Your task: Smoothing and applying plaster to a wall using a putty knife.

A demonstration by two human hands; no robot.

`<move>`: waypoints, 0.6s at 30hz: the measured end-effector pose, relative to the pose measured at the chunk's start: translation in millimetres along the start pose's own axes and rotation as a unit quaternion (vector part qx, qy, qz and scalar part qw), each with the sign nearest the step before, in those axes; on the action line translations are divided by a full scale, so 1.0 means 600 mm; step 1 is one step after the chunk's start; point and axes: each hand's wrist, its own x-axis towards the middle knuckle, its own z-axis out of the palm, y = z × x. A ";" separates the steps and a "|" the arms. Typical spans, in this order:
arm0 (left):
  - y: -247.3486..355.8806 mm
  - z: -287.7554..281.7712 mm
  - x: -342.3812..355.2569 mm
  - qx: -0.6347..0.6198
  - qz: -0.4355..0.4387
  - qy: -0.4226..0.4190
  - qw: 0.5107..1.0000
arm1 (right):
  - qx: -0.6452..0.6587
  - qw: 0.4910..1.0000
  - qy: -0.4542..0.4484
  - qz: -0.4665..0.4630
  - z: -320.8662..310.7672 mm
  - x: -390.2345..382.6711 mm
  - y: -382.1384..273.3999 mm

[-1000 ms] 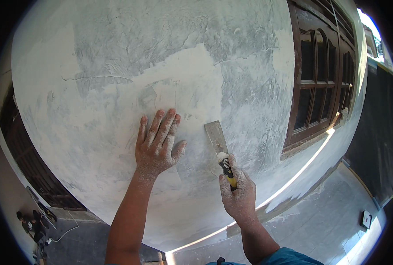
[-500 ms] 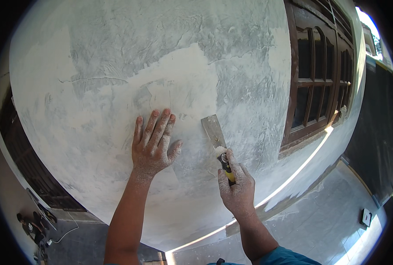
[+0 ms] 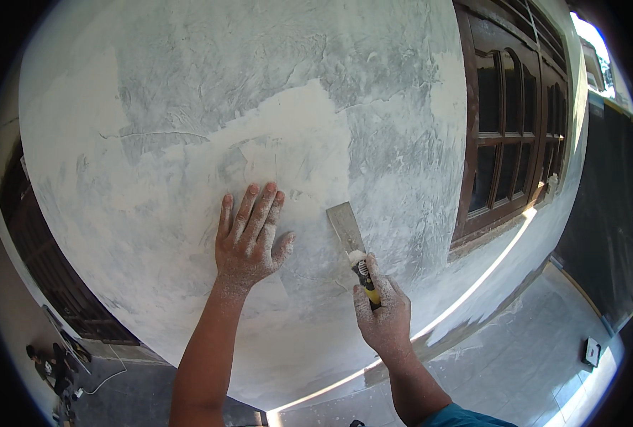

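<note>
In front of me is a plastered wall (image 3: 167,185), grey in places with whiter smooth patches and a few thin cracks. My left hand (image 3: 250,238), dusted with white powder, lies flat against it with the fingers spread. Wrapped round the black and yellow handle of a putty knife (image 3: 347,228) is my right hand (image 3: 384,313), also dusty. The knife's flat metal blade points up and slightly left, close to the wall; whether its edge touches the surface I cannot tell.
A brown wooden window (image 3: 505,128) with dark panes sits in the wall at right. Another dark wooden frame (image 3: 53,256) is at far left. Below it a person (image 3: 49,366) is near a white cable (image 3: 113,373). A black and white box-like object (image 3: 591,351) rests on the tiled floor (image 3: 501,356).
My left hand stays flat on the wall. The putty knife sits slightly lower in the picture, still in my right hand. The whole view has shifted a little.
</note>
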 end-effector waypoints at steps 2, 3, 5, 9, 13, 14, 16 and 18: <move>-0.002 -0.003 0.000 0.002 -0.002 -0.003 1.000 | 0.000 1.000 0.004 0.003 -0.003 0.025 -0.017; -0.002 -0.004 0.000 0.002 -0.002 -0.004 1.000 | 0.000 1.000 0.008 0.003 -0.004 0.034 -0.024; -0.004 -0.007 -0.001 0.003 -0.003 -0.009 1.000 | 0.000 1.000 0.010 0.000 -0.001 0.026 -0.019; -0.003 0.002 -0.002 0.003 0.004 0.002 1.000 | -0.011 1.000 0.004 -0.008 0.003 0.000 0.000; -0.004 -0.001 -0.001 0.005 0.001 -0.005 1.000 | -0.005 1.000 0.018 -0.006 -0.001 0.034 -0.028; -0.003 -0.003 -0.001 0.010 -0.001 -0.007 1.000 | -0.019 1.000 0.016 -0.006 -0.003 0.038 -0.035; -0.003 0.000 0.000 0.010 0.002 -0.005 1.000 | -0.029 0.999 0.014 -0.013 -0.001 0.036 -0.032; -0.002 0.003 -0.001 0.012 0.005 -0.002 1.000 | -0.023 1.000 -0.010 0.013 0.005 0.004 -0.011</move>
